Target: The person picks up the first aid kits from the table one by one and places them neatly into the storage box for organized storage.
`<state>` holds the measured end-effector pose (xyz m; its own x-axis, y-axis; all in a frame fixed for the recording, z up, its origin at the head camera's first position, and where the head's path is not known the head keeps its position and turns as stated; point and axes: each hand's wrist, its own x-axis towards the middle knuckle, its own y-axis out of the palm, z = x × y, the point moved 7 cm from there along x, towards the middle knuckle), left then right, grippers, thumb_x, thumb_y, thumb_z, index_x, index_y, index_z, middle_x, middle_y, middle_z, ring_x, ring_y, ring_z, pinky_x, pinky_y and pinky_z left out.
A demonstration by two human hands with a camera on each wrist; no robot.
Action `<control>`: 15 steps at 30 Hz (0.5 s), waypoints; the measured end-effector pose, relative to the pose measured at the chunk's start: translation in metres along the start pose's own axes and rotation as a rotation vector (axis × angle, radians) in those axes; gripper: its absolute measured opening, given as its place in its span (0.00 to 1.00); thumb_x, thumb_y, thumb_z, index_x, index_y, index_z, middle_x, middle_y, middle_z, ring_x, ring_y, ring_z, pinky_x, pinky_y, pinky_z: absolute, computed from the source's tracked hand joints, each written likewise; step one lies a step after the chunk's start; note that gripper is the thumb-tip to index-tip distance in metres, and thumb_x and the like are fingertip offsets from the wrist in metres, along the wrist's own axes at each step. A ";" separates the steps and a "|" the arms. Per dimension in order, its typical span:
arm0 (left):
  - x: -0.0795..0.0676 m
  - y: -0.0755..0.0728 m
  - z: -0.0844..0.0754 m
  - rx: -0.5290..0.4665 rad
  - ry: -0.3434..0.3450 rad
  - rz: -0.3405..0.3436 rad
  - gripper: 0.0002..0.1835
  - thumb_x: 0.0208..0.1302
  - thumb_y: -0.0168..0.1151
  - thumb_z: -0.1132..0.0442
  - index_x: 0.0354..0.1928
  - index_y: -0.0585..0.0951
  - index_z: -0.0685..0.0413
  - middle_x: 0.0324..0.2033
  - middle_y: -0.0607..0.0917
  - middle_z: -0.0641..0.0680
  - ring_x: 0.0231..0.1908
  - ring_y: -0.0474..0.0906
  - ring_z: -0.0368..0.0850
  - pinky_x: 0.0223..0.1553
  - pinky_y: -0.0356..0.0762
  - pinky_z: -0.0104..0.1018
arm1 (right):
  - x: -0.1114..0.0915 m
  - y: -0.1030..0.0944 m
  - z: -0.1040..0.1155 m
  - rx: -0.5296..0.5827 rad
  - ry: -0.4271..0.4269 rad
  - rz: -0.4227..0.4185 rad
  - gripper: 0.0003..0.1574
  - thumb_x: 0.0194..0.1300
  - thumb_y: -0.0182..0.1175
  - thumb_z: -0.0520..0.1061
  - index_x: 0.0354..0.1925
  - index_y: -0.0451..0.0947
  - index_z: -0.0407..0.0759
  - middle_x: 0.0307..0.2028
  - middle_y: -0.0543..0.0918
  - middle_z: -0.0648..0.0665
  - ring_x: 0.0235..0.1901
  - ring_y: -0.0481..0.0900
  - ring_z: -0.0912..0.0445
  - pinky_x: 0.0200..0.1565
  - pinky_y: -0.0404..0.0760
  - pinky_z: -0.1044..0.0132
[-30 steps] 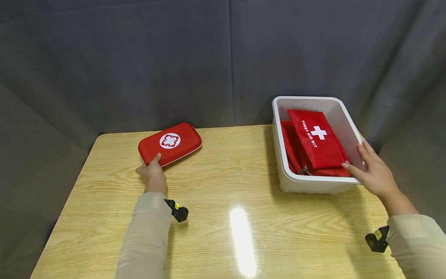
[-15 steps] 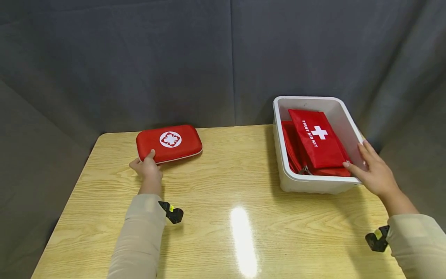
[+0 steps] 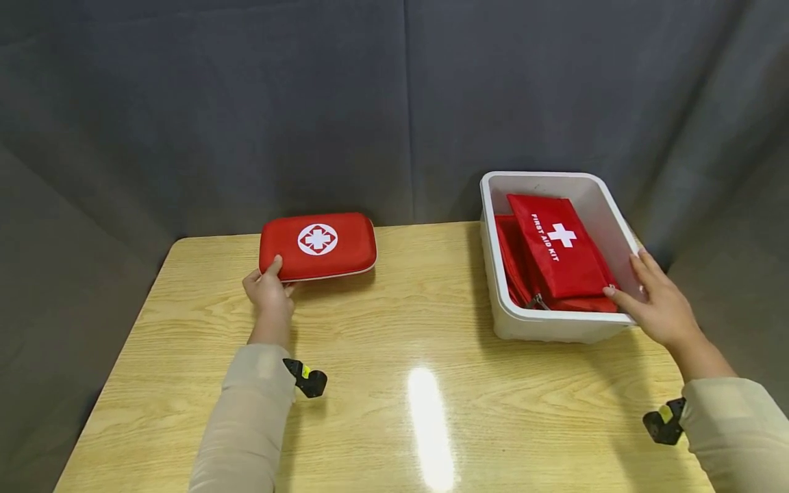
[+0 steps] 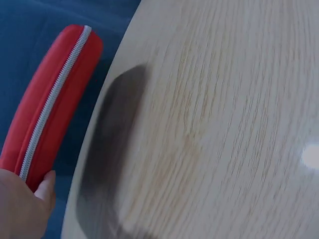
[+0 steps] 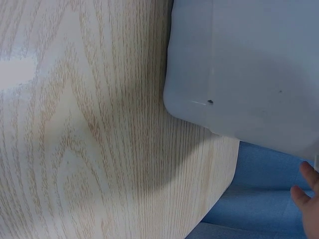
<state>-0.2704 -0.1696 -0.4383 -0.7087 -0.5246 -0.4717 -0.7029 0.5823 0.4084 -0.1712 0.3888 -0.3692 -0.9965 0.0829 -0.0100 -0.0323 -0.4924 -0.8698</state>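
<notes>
My left hand (image 3: 269,294) grips the near left corner of a red hard-shell first aid case (image 3: 354,239), its thumb on top. A white emblem faces up on the case, and a silver zipper (image 4: 55,102) runs along its edge in the left wrist view. The case is off the table, with its shadow apart from it. My right hand (image 3: 666,311) holds the near right corner of a white plastic bin (image 3: 502,301), thumb over the rim and fingers along the right side. A red first aid pouch (image 3: 570,263) with a white cross lies on other red pouches inside.
The wooden table (image 3: 370,383) carries the bin at its back right. A dark grey curtain (image 3: 296,103) hangs behind the table's far edge and down both sides. Each wrist wears a small black camera mount (image 3: 311,383).
The left hand has lifted the red first aid case and turned it straighter, carrying it a little right. The right hand stays at the bin's corner.
</notes>
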 end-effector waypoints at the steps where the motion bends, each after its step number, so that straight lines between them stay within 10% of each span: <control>1: -0.001 0.002 0.000 0.002 0.005 0.009 0.21 0.53 0.59 0.65 0.44 0.59 0.54 0.44 0.70 0.54 0.35 0.74 0.45 0.32 0.74 0.39 | 0.000 0.000 0.000 0.001 -0.003 0.001 0.49 0.58 0.50 0.57 0.65 0.35 0.40 0.64 0.36 0.36 0.58 0.42 0.32 0.41 0.55 0.31; 15: -0.033 0.051 -0.001 0.046 0.034 0.187 0.19 0.52 0.61 0.65 0.42 0.62 0.58 0.36 0.74 0.56 0.23 0.75 0.45 0.28 0.74 0.39 | 0.001 0.001 0.000 0.004 -0.002 -0.006 0.50 0.57 0.51 0.56 0.65 0.35 0.40 0.64 0.37 0.35 0.58 0.42 0.32 0.40 0.56 0.31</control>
<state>-0.2832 -0.1233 -0.4008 -0.8291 -0.4245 -0.3639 -0.5555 0.6990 0.4504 -0.1717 0.3882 -0.3700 -0.9965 0.0839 -0.0034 -0.0388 -0.4954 -0.8678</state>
